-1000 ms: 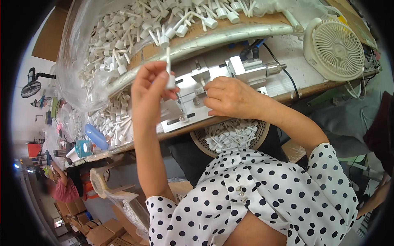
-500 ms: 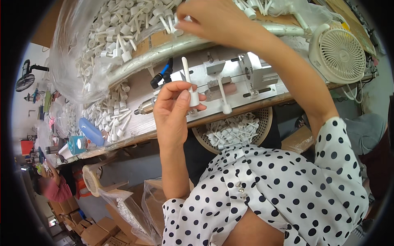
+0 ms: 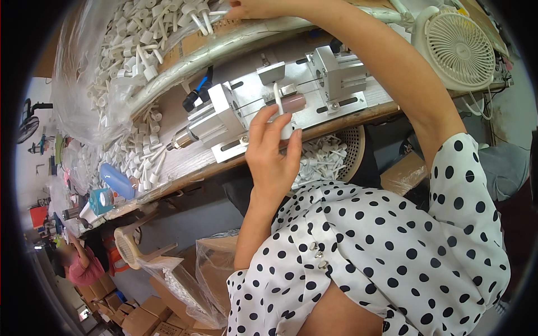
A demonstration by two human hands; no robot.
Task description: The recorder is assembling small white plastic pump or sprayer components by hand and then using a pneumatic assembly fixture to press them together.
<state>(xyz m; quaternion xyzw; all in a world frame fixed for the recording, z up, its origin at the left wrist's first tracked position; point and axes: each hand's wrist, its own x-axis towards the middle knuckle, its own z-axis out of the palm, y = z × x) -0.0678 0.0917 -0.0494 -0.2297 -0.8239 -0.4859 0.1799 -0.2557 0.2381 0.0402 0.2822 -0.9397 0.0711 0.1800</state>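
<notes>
My left hand has its fingers and thumb closed around a white plastic piece, a thick cylinder with a thin stem. The stem points up, in front of the metal clamping fixture. A pinkish-brown block lies right beside it on the fixture. At the top edge my right hand, partly cut off, is at the border of the heap of like white pieces. Its fingertips are pinched at the end of another white stemmed piece.
Below the table edge stands a round basket of white pieces. A white fan is at the right. A plastic-wrapped tube borders the heap. To the left lie a blue plastic object and a teal container. Another person sits far left.
My left hand has moved right and down to the fixture; the piece it held raised before is no longer seen in it. My right hand has shifted left at the heap. The whole view has shifted.
</notes>
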